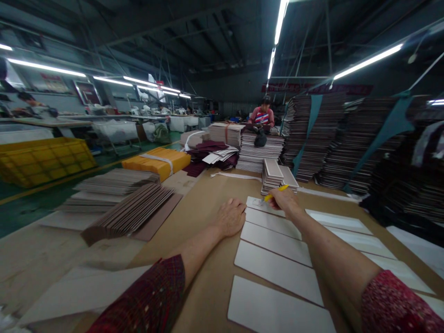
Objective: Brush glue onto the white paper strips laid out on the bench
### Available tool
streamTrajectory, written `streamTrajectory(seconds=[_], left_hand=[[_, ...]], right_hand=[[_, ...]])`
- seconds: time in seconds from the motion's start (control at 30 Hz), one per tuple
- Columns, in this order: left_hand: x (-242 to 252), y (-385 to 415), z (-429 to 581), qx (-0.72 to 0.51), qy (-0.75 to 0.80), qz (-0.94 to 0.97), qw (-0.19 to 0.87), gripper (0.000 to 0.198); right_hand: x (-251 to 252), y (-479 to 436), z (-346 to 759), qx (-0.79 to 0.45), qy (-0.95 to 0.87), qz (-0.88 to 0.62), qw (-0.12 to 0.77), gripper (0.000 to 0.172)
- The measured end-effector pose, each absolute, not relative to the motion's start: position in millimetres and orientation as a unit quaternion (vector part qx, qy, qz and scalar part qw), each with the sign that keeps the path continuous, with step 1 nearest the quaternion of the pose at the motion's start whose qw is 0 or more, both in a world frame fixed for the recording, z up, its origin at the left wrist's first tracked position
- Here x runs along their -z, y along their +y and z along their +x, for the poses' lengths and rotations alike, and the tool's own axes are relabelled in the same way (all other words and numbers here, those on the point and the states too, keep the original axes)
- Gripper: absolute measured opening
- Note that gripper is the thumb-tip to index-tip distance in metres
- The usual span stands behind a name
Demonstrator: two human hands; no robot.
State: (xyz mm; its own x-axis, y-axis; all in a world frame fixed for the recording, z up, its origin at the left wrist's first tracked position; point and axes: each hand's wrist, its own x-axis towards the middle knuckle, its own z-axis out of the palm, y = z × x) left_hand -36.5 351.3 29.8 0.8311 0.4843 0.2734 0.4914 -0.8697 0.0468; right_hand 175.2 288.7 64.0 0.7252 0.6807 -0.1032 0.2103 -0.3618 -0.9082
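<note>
My left hand (pixel 230 216) rests palm down on the brown table (pixel 194 217), fingers touching the left edge of a row of white card strips (pixel 274 245). My right hand (pixel 284 200) is closed around a yellow tool (pixel 274 193), its tip at the farthest strip (pixel 258 202). The strips lie overlapped in a line running toward me. A second row of white strips (pixel 350 231) lies to the right under my right forearm.
A small stack of white cards (pixel 274 175) stands just beyond my right hand. Fanned brown card sheets (pixel 135 208) lie at left, a yellow bundle (pixel 157 162) behind them. Tall dark card stacks (pixel 347 138) line the right. A person (pixel 262 115) sits far back.
</note>
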Motion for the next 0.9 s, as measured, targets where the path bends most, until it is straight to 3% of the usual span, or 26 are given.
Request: streamTrajectory(seconds=[0.9], left_hand=[[-25, 356, -36, 0.166, -0.242, -0.956, 0.009, 0.026]], right_hand=[[-82, 207, 249, -0.186, -0.230, -0.857, 0.421, 0.025]])
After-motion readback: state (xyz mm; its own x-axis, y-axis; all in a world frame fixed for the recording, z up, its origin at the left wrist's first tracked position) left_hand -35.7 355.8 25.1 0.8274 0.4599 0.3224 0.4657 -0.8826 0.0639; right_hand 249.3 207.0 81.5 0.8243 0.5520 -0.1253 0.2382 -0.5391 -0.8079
